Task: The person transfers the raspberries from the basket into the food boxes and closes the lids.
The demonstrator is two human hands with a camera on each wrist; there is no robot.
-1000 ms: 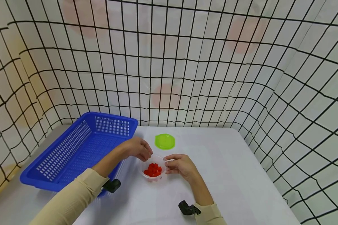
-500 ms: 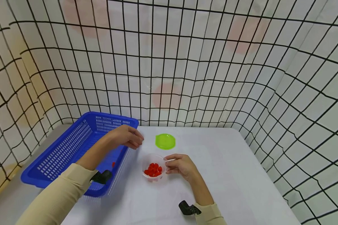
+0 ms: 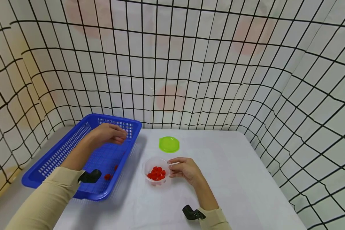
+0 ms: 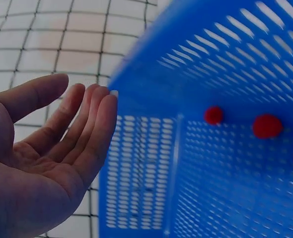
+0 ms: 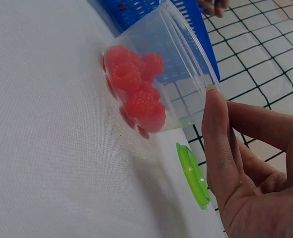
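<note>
one bare left hand (image 3: 107, 133) hangs over the far part of a long blue plastic basket (image 3: 103, 158) with slotted walls, and from my remote seat i see its fingers loose and released, thumb standing apart, palm bare in the left wrist view. whether a fingertip grazes the basket, i can't tell. inside, small red berry-like pieces (image 3: 108, 176) lie near the long wall on the right; my left wrist feed gives me at least four, a couple cut off by its edge.

over to the bare right hand (image 3: 185, 170), and it's grasping: thumb and fingers pinch the rim of a clear round plastic bowl (image 3: 158, 161). that bowl stands on the white table (image 3: 224, 179), to the right of the basket and apart from it. down at its bottom, bumpy red raspberries (image 3: 156, 173) sit heaped together; through the clear side i make out their grainy skins.

beyond the bowl, near but not touching, a lime-green round plastic lid (image 3: 169, 144) lies flat. i've got beige sleeves (image 3: 34, 204) on both arms, a small black device (image 3: 90, 176) at each cuff, and black square-meshed netting (image 3: 154, 78) rising behind the table.
</note>
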